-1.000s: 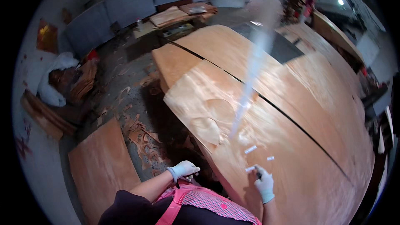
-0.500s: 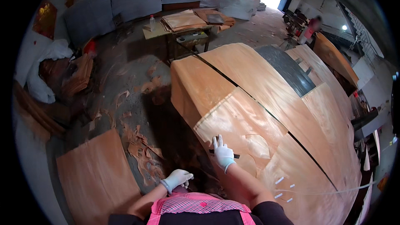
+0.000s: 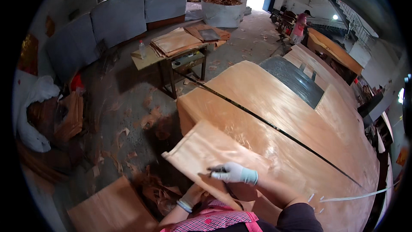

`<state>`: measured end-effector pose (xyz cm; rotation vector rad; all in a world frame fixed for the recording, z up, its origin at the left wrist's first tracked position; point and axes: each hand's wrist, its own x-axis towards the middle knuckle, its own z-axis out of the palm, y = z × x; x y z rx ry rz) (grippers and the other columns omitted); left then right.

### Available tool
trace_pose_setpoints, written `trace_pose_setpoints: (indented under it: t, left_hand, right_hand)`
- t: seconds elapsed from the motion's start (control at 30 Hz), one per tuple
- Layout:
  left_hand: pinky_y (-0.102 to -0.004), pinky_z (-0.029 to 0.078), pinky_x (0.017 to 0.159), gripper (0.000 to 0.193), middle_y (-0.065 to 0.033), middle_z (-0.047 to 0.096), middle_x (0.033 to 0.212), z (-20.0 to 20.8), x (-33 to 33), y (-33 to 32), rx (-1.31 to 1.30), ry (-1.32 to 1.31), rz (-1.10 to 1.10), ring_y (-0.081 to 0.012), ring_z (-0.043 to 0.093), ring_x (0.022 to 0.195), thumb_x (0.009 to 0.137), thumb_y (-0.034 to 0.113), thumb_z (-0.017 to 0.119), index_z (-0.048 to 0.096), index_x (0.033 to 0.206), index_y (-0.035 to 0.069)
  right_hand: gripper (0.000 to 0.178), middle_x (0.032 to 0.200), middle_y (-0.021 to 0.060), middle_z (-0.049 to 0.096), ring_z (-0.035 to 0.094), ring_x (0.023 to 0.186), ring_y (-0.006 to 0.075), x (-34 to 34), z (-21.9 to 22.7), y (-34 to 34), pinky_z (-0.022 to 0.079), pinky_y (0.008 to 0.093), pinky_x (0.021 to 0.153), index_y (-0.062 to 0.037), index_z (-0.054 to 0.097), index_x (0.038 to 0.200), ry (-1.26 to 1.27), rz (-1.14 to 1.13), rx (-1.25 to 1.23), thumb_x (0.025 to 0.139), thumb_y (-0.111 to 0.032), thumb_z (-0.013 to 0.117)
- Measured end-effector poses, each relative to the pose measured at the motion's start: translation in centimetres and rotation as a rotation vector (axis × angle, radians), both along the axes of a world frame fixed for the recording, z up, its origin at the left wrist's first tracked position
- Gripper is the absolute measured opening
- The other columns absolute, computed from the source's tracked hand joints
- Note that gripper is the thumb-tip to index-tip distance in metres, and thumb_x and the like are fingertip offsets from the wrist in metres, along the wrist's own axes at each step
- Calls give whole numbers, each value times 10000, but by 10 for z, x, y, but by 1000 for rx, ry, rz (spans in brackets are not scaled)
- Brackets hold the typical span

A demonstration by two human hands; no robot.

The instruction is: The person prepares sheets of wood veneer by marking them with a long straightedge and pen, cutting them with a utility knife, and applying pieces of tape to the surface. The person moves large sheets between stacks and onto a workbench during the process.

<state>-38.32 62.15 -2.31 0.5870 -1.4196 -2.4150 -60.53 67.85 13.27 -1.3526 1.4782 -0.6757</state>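
Observation:
A pale wood veneer sheet (image 3: pixel 214 146) lies slanted across the near left edge of a large veneer-covered stack (image 3: pixel 257 103), its left end sticking out over the floor. Over the sheet is my gloved right hand (image 3: pixel 234 173), its fingers closed round a dark narrow tool (image 3: pixel 211 171); the tool's kind is unclear. My gloved left hand (image 3: pixel 194 194) is low at the sheet's near edge, close to my body. The sheet covers its fingers, so their grip does not show.
A long dark strip (image 3: pixel 257 112) crosses the stack, and a dark panel (image 3: pixel 294 79) lies farther back. A small table (image 3: pixel 141 62) bears veneer sheets and a bottle. Another sheet (image 3: pixel 111 208) is at lower left, near scraps (image 3: pixel 156 189). A person (image 3: pixel 299 28) stands far right.
The veneer sheet has swung toward me and left, off its flat place on the stack. My right hand has closed and turned leftward; my left hand has come to the sheet's edge. The view has shifted.

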Motion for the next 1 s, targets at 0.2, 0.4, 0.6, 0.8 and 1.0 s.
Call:
trace_pose_setpoints:
  t: [0.2,0.4,0.6,0.8,1.0]
  left_hand:
    - [-210,402,408,115,-10,581,684,88,-34,-172,142,-89,634,-88,484,454,910,187,660,615,902,82]
    - [-211,361,414,145,-21,608,823,94,38,-341,116,-85,1084,-95,493,516,935,215,630,577,1029,118]
    - [-203,371,491,166,33,633,923,109,87,-454,22,-78,1324,-47,518,638,946,260,608,577,1088,179]
    - [-207,372,470,147,21,629,851,119,68,-584,-9,-120,1288,-58,513,593,950,243,599,585,1066,154]
    - [-226,432,519,189,-12,581,849,153,-50,-735,-28,-147,940,-93,521,641,951,283,591,570,1026,111]
  right_hand:
    - [284,882,-6,729,474,543,33,-97,-22,-91,409,211,495,-56,669,1166,-76,-900,-201,935,-135,524]
    - [266,810,97,698,432,434,79,-120,-101,-200,338,243,390,-29,654,1067,-390,-1258,-244,977,-235,510]
    - [274,765,78,693,461,449,97,-82,-125,-376,365,260,417,-46,658,1097,-554,-1060,-83,968,-259,543]
    - [432,735,11,537,579,529,150,-108,-131,-523,380,265,394,-200,453,1389,-677,-1116,82,974,-281,540]
    - [296,902,30,567,619,664,182,-149,-160,-602,396,299,408,-207,481,1270,-945,-1581,-13,981,-264,512]
